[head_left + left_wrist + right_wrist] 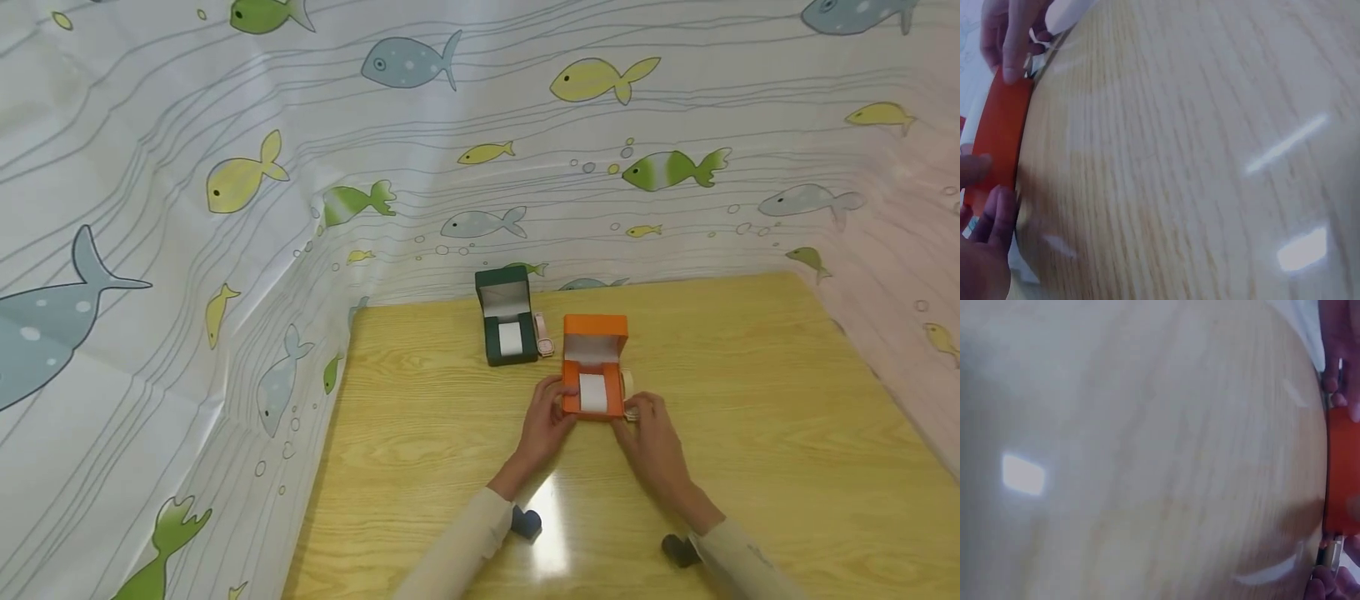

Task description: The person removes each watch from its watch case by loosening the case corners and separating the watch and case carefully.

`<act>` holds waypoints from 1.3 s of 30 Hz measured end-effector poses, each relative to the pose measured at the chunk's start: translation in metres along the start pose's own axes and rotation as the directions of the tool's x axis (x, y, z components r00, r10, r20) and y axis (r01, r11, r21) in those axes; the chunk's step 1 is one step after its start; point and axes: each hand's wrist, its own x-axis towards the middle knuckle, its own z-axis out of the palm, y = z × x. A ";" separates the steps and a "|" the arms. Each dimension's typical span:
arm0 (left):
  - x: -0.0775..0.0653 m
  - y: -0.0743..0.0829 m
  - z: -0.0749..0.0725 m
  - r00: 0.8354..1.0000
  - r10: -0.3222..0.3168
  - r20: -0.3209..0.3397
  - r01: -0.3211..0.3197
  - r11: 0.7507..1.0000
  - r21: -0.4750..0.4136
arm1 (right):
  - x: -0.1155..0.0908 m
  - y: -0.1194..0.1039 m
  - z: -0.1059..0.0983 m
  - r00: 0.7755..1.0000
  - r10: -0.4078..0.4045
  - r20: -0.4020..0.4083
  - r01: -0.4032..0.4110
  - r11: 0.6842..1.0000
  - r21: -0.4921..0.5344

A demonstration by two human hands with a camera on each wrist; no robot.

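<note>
An orange watch box [572,403], lid raised and a white cushion [593,392] inside, stands on the table. My left hand [543,425] grips its near left corner, thumb at the front and fingers along the side. At the near right corner, my right hand [656,442] has its thumb against the box front, its fingers curled by the side. A gold watch [627,383] lies along the box's right side, partly hidden by the right fingers; its metal also shows in the right wrist view. Whether those fingers touch the watch is unclear.
Behind and to the left stands an open green watch box [492,342] with a white cushion. A pink watch [543,335] lies beside it. Fish-printed sheeting [480,187] walls the table's back and sides. Small dark objects [527,523] show beside both cuffs.
</note>
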 end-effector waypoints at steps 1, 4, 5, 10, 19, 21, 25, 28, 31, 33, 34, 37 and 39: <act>0.001 0.000 0.000 1.000 0.002 0.008 -0.002 1.000 0.000 | 0.002 0.001 0.000 1.000 0.006 -0.011 -0.006 1.000 0.002; 0.004 0.001 -0.001 0.999 -0.010 0.038 0.010 1.000 -0.002 | 0.009 0.004 0.001 0.999 0.021 -0.032 -0.021 1.000 0.020; 0.005 0.001 -0.001 0.999 -0.014 0.044 0.015 1.000 -0.007 | 0.011 0.005 0.001 0.999 0.026 -0.036 -0.025 0.999 0.030; 0.005 -0.001 0.001 0.998 -0.031 0.050 0.036 0.994 -0.102 | 0.023 0.006 0.001 0.996 0.078 -0.033 -0.075 0.993 0.088; 0.010 -0.002 -0.002 0.990 -0.054 0.134 0.065 0.995 -0.082 | 0.041 0.008 0.004 0.993 0.074 -0.089 -0.061 0.987 0.146; 0.012 -0.002 -0.002 0.987 -0.071 0.145 0.084 0.993 -0.087 | 0.044 0.009 0.005 0.991 0.059 -0.118 -0.041 0.988 0.152; 0.017 -0.002 -0.001 0.980 -0.103 0.172 0.122 0.987 -0.103 | 0.052 0.012 0.005 0.990 0.071 -0.126 -0.049 0.984 0.173; 0.020 -0.003 -0.001 0.975 -0.106 0.197 0.132 0.984 -0.119 | 0.058 0.014 0.005 0.991 0.104 -0.080 -0.085 0.974 0.212; 0.025 -0.003 -0.001 0.971 -0.101 0.215 0.132 0.982 -0.136 | 0.064 0.016 0.005 0.992 0.120 -0.049 -0.104 0.963 0.247; 0.028 -0.004 -0.001 0.970 -0.095 0.222 0.130 0.980 -0.148 | 0.068 0.016 0.005 0.992 0.123 -0.041 -0.108 0.959 0.261; 0.029 -0.005 -0.002 0.969 -0.097 0.226 0.132 0.981 -0.145 | 0.070 0.016 0.006 0.991 0.128 -0.041 -0.112 0.957 0.269; 0.033 -0.006 -0.001 0.969 -0.089 0.232 0.125 0.982 -0.144 | 0.077 0.018 0.008 0.988 0.147 -0.049 -0.128 0.952 0.277; 0.035 -0.007 -0.001 0.966 -0.092 0.241 0.128 0.982 -0.138 | 0.082 0.019 0.009 0.985 0.163 -0.054 -0.143 0.952 0.271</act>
